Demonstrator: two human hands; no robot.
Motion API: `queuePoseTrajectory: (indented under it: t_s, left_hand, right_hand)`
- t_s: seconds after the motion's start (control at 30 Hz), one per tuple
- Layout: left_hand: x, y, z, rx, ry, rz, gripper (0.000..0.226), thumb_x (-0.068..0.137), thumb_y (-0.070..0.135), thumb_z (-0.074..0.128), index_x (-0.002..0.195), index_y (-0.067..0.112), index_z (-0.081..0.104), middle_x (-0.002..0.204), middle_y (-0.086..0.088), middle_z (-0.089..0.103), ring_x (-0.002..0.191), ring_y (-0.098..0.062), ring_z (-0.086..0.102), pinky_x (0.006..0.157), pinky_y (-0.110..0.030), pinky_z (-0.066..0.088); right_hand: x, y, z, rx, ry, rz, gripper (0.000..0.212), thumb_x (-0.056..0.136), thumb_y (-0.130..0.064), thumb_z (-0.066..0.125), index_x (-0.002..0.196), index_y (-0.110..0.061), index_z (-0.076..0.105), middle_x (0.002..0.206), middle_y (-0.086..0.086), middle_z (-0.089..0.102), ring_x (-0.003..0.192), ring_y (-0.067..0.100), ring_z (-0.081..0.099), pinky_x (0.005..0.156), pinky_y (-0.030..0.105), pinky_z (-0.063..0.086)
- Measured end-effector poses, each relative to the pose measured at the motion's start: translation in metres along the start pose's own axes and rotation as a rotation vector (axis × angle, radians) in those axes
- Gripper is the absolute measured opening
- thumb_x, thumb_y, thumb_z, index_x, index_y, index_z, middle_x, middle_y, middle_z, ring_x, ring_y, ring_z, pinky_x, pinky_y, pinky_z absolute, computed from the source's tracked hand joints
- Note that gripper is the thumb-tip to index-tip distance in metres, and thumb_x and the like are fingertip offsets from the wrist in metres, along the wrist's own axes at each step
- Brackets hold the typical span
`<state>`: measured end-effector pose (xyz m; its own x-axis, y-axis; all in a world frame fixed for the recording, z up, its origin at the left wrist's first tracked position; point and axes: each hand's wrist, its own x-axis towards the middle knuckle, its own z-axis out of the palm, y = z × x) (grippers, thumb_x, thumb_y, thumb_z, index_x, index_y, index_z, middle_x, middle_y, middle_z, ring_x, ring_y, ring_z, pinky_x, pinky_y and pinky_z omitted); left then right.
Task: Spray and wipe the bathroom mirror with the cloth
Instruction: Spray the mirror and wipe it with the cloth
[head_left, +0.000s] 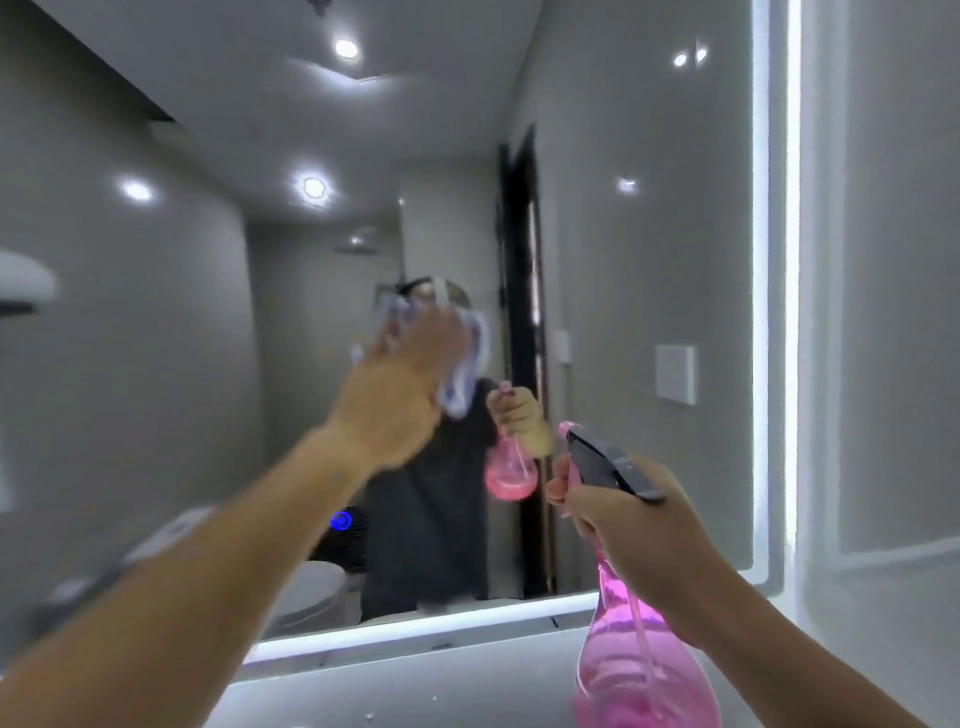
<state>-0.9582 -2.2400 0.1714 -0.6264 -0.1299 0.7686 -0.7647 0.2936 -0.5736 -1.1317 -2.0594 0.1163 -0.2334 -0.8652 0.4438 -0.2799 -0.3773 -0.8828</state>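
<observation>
The large bathroom mirror (649, 260) fills the wall ahead, edged by a lit white strip. My left hand (400, 395) is raised to the glass near its middle and presses a pale white-and-lilac cloth (467, 374) against it; hand and cloth are motion-blurred. My right hand (639, 525) grips the neck of a pink spray bottle (634, 670) with a dark grey trigger head, held upright below and to the right of the cloth, nozzle toward the mirror. The bottle's base is cut off by the frame's lower edge.
The reflection shows a person in a dark top, a dark doorway, ceiling spotlights and a toilet. A pale counter ledge (415, 691) runs under the mirror. Grey wall (893, 312) lies to the right of the lit frame.
</observation>
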Motion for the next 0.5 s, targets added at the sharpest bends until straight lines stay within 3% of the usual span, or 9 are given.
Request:
queuePoseTrajectory:
  t_s: [0.1,0.17,0.23,0.3,0.37,0.43,0.5]
  left_hand:
    - [0.058,-0.028,-0.006,-0.085,0.07,-0.397,0.067,0.093,0.025,0.042,0.148,0.015,0.005,0.158,-0.014,0.006,0.146,-0.029,0.0,0.112,-0.042,-0.015]
    - [0.063,0.006,-0.001,-0.136,0.067,-0.426,0.069,0.092,0.027,0.038,0.149,0.015,0.001,0.158,-0.013,-0.001,0.145,-0.03,-0.005,0.113,-0.045,-0.013]
    - [0.028,0.066,0.014,-0.147,-0.001,-0.188,0.07,0.085,0.029,0.042,0.148,0.015,0.014,0.158,-0.013,0.009,0.144,-0.035,0.004,0.115,-0.054,0.002]
    - [-0.035,0.121,0.03,-0.091,-0.118,0.206,0.069,0.072,0.04,0.063,0.137,0.023,0.043,0.146,-0.005,0.042,0.136,-0.029,0.034,0.112,-0.052,0.019]
    - [-0.084,0.132,0.033,0.033,-0.299,0.531,0.07,0.066,0.049,0.069,0.131,0.031,0.051,0.138,0.01,0.053,0.131,-0.015,0.045,0.115,-0.047,0.012]
    - [-0.086,0.105,0.031,0.053,-0.323,0.631,0.07,0.071,0.043,0.066,0.136,0.032,0.044,0.143,0.012,0.046,0.135,-0.01,0.037,0.116,-0.044,-0.001]
    - [-0.049,0.064,0.024,0.028,-0.177,0.514,0.072,0.075,0.029,0.059,0.142,0.026,0.034,0.149,0.004,0.038,0.14,-0.018,0.027,0.116,-0.047,-0.001]
  right_hand:
    - [0.0,-0.001,-0.014,-0.029,0.017,-0.03,0.016,0.073,0.005,0.049,0.059,-0.002,0.048,0.044,-0.003,0.037,0.034,0.005,0.025,0.034,0.013,0.025]
    - [0.001,0.0,-0.021,-0.032,0.029,-0.036,0.01,0.072,0.006,0.048,0.063,0.003,0.051,0.042,-0.005,0.036,0.035,0.006,0.025,0.034,0.013,0.026]
    - [0.003,0.002,-0.025,-0.023,0.034,-0.031,0.011,0.072,0.006,0.048,0.061,0.002,0.05,0.037,-0.01,0.034,0.035,0.006,0.026,0.034,0.013,0.025]
    - [0.006,0.008,-0.026,-0.032,0.031,-0.026,0.019,0.072,0.006,0.05,0.056,-0.003,0.046,0.037,-0.01,0.033,0.039,0.009,0.027,0.036,0.014,0.026]
    - [0.009,0.012,-0.025,-0.06,0.021,-0.031,0.021,0.074,0.005,0.05,0.058,-0.008,0.045,0.042,-0.005,0.035,0.044,0.012,0.028,0.038,0.016,0.027]
    - [0.012,0.013,-0.025,-0.072,0.018,-0.021,0.021,0.074,0.005,0.05,0.058,-0.008,0.045,0.042,-0.004,0.035,0.044,0.012,0.027,0.037,0.015,0.026]
    - [0.016,0.01,-0.026,-0.05,0.005,-0.008,0.022,0.073,0.005,0.049,0.055,-0.008,0.046,0.038,-0.008,0.034,0.04,0.01,0.027,0.036,0.015,0.026]
